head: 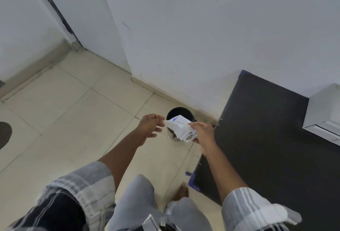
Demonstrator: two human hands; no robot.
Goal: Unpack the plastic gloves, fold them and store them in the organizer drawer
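A crumpled white plastic wrapper (179, 126) with a small blue print hangs in the air between my two hands. My right hand (203, 133) grips its bunched right end. My left hand (151, 125) pinches its left corner with thumb and forefinger, while the other fingers are spread. The wrapper hovers directly over a small round bin (177, 113) with a dark inside and shiny metal wall, standing on the floor by the wall. No gloves can be told apart from the wrapper.
A black table top (266, 138) fills the right side, with a white unit (325, 112) at its far right. Beige floor tiles (73, 120) spread to the left. White walls and a door frame rise behind. My foot (181, 193) stands beside the table corner.
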